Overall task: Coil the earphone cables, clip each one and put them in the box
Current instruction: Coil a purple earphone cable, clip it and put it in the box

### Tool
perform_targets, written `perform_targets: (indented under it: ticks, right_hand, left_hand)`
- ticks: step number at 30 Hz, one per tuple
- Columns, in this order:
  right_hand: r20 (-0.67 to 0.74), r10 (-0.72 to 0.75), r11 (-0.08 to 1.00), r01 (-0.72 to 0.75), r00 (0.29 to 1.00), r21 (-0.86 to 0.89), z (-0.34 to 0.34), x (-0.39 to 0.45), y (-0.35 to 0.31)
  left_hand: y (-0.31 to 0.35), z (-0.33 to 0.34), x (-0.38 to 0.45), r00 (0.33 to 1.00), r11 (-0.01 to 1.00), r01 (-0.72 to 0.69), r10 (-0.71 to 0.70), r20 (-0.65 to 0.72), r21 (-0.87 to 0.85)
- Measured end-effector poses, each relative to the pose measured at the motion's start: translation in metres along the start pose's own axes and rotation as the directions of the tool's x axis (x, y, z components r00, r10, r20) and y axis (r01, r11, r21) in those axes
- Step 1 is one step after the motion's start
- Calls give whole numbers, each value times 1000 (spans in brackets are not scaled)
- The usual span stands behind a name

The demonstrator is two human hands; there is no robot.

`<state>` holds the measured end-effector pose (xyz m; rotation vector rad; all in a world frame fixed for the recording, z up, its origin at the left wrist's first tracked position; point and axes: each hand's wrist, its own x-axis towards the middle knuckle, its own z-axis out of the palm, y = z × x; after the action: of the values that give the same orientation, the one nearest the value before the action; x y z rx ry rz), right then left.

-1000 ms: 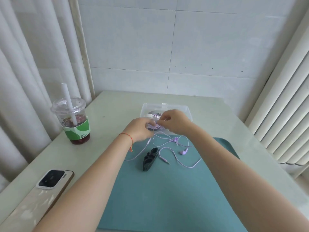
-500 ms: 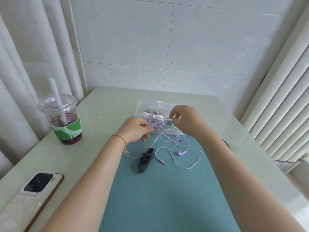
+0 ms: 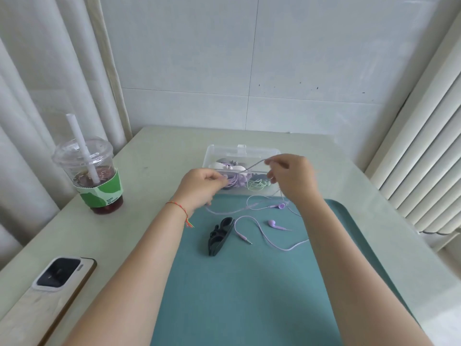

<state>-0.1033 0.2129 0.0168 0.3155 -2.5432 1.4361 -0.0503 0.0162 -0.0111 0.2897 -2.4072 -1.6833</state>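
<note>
Right now both hands work above the near edge of the box [image 3: 214, 156], a clear tub on the table [image 3: 154, 156] just beyond the mat [image 3: 249, 290]. Left hand [image 3: 202, 187] has its fingers curled, pinching the purple cable [image 3: 270, 239] at its tips. Right hand [image 3: 293, 177] pinches the same cable higher up, so a short stretch runs taut between them, in front of the box. From there the cable trails loose onto the mat, with one earbud [image 3: 273, 224], a second earbud [image 3: 281, 206] and the plug [image 3: 245, 238] lying near the box. Black clips [image 3: 219, 236] lie on the mat left of the plug. Inside the box sit other coiled earphones [image 3: 257, 183]. Left of the box stand a cup [image 3: 92, 176] and a phone [image 3: 58, 272].
</note>
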Motion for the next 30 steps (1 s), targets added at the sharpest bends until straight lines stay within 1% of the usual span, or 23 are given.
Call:
perform_targets:
  ticks: [2, 3, 4, 5, 6, 7, 8, 9, 10, 11, 12, 13, 14, 15, 16, 18, 20, 23, 25, 27, 28, 30]
  right_hand:
    - [-150, 150, 965, -112, 977, 239, -8, 4, 2]
    - [-177, 218, 938, -156, 960, 308, -10, 5, 4]
    - [-175, 268, 920, -198, 947, 337, -11, 5, 6]
    - [-156, 300, 914, -236, 941, 331, -11, 5, 7]
    - [-127, 309, 920, -263, 943, 291, -12, 6, 8]
    - [-84, 295, 939, -273, 952, 208, -12, 6, 9]
    - [-26, 266, 960, -262, 964, 93, -13, 6, 8]
    - [38, 230, 973, -228, 973, -35, -14, 5, 6]
    - [86, 178, 975, -164, 980, -150, -15, 3, 1]
    - [109, 103, 971, -77, 989, -225, -16, 1, -6]
    - [119, 1, 967, 29, 993, -253, -17, -3, -13]
    - [140, -104, 960, 136, 985, -246, -16, -7, -21]
    - [189, -185, 950, 225, 964, -215, -16, -12, -28]
    - [262, -235, 942, 286, 936, -176, -14, -16, -33]
    - [345, -258, 933, 325, 903, -152, -12, -20, -37]
    - [461, -244, 925, 347, 853, -153, -5, -25, -38]
    - [493, -187, 924, 323, 850, -207, -1, -26, -37]
    - [477, -111, 949, 235, 872, -209, -3, -23, -33]
    - [391, -102, 948, 209, 915, -241, -9, -18, -31]
    - [203, -71, 942, 133, 977, -308, -15, -10, -25]
    - [101, -52, 941, 82, 994, -328, -19, -6, -21]
    - [-47, -20, 942, 3, 999, -337, -27, 1, -12]
  left_hand:
    - [0, -3, 3, 989, 965, 66, -96, -108, -254]
    - [1, -4, 4, 974, 922, 78, -152, -168, -378]
    - [3, -7, 4, 957, 865, 77, -204, -208, -496]
    - [4, -9, 4, 946, 795, 69, -243, -212, -603]
    - [7, -10, 4, 947, 734, 63, -258, -191, -676]
    - [10, -10, 3, 956, 705, 67, -249, -158, -706]
    - [13, -10, 2, 966, 729, 74, -222, -133, -681]
    - [16, -9, 0, 976, 796, 75, -181, -119, -600]
    - [18, -7, -2, 986, 878, 66, -129, -101, -475]
    - [20, -4, -4, 995, 941, 47, -72, -63, -336]
    - [23, -1, -6, 1000, 975, 20, -21, -1, -220]
    - [25, 2, -10, 996, 989, -10, 22, 81, -145]
    - [28, 5, -13, 985, 994, -40, 56, 163, -98]
    - [30, 7, -16, 970, 996, -64, 78, 229, -66]
    - [31, 8, -18, 958, 996, -80, 88, 271, -41]
    - [33, 9, -20, 952, 996, -89, 85, 294, 0]
    - [34, 9, -21, 958, 997, -80, 75, 277, 5]
    - [32, 6, -19, 979, 994, -99, 91, 182, 37]
    - [29, 2, -17, 988, 996, -69, 61, 142, 52]
    - [25, -3, -15, 993, 994, -58, 48, 107, 96]
    - [23, -6, -14, 995, 991, -71, 62, 73, 117]
    - [20, -10, -11, 994, 990, -99, 103, -43, 97]
